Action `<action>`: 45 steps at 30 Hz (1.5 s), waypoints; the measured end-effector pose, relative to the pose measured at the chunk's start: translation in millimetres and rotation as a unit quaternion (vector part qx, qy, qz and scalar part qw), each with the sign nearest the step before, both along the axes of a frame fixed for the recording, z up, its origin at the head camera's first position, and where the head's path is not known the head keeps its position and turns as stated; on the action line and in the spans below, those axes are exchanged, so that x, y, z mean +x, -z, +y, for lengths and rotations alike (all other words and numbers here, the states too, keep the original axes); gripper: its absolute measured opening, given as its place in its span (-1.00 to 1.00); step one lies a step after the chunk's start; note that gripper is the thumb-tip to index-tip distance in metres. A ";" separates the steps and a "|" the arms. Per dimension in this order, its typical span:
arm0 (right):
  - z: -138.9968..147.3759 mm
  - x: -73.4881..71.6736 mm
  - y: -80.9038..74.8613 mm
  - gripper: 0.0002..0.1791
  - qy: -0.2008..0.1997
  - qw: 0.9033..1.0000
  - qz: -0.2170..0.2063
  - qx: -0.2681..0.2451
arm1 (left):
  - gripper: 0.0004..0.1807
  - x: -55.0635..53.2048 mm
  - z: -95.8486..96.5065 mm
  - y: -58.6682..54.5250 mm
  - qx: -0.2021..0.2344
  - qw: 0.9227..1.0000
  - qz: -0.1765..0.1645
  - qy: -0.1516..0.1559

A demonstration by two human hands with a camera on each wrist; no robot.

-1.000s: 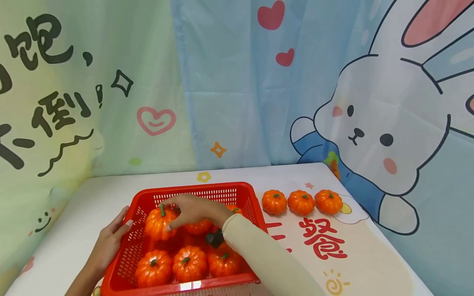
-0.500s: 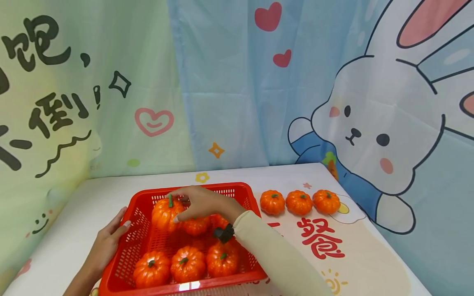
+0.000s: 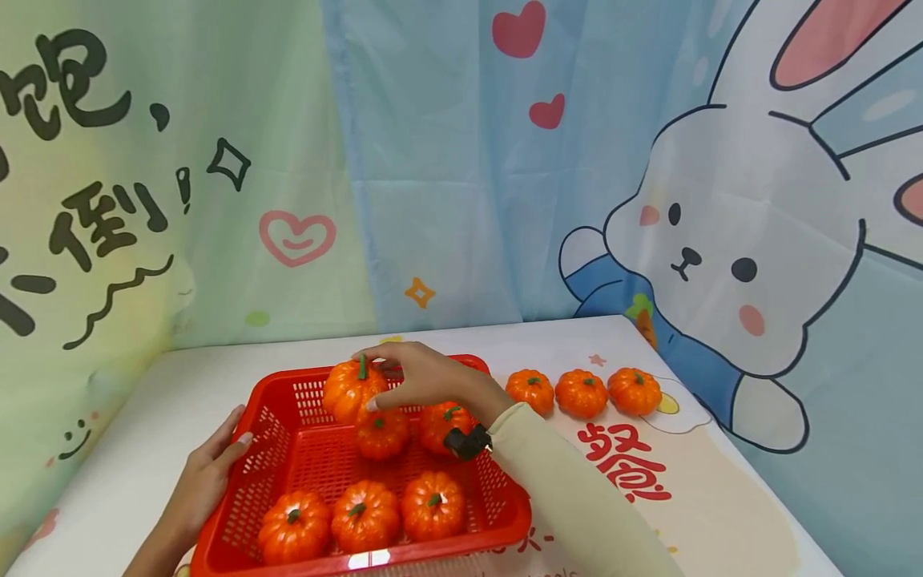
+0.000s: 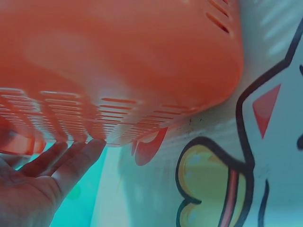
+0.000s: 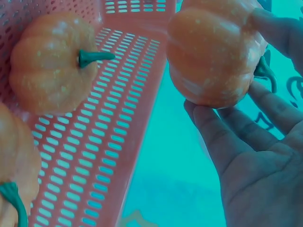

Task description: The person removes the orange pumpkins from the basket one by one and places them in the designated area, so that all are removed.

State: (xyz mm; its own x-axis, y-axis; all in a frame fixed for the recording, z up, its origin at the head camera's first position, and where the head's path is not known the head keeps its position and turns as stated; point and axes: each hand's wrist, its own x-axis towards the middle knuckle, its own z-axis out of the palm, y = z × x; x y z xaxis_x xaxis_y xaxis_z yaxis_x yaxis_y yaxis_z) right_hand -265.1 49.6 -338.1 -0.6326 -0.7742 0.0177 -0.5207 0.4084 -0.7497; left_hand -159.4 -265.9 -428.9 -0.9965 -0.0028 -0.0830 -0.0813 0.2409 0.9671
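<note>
My right hand [image 3: 429, 377] holds a small orange pumpkin [image 3: 348, 393] with a green stem, raised at the back rim of the red plastic basket [image 3: 317, 461]. Thumb and fingers span the pumpkin's sides in the right wrist view, where this pumpkin [image 5: 213, 52] hangs near the basket edge. On the basket's left side, my left hand [image 3: 205, 477] grips the rim, thumb on top. In the left wrist view its fingers [image 4: 78, 165] touch the outer slotted wall; the thumb is hidden there. Inside the basket sit several pumpkins, including a front row [image 3: 365, 515] and two [image 3: 382, 433] farther back.
Three pumpkins [image 3: 581, 393] stand in a row on the printed white tablecloth [image 3: 728, 497], right of the basket. A curtain [image 3: 433, 200] with a cartoon rabbit [image 3: 721, 240] hangs behind the table. A black wrist camera [image 3: 467, 441] sits under the right wrist.
My right hand has lifted the pumpkin from the basket's left back part, up and to the right. The left hand stays on the rim.
</note>
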 end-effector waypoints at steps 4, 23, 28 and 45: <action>8.7 1.2 -1.9 -0.27 0.009 1.000 -0.001 -0.021 | -0.28 -0.5 -0.2 -0.4 0.009 1.000 -0.001 -0.003; 54.7 3.1 -0.7 -0.28 0.068 0.995 -0.008 -0.073 | -0.30 1.2 -0.7 2.2 0.012 1.000 0.000 0.007; 70.4 1.2 0.4 -0.27 0.082 0.994 -0.005 -0.074 | -0.30 0.3 -1.1 1.6 0.014 1.000 0.009 0.012; 130.3 3.9 6.2 -0.23 0.172 0.983 0.014 -0.062 | -0.30 0.3 -0.2 -1.4 0.009 0.999 0.032 0.020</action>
State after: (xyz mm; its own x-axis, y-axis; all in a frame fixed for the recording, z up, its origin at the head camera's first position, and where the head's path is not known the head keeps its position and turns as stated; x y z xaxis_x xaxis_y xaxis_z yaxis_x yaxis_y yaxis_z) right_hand -261.2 179.9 -344.4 -0.8542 -0.5059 0.1199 -0.3897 0.4704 -0.7918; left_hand -159.1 -266.2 -427.6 -0.9991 0.0376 -0.0196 -0.0106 0.2261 0.9741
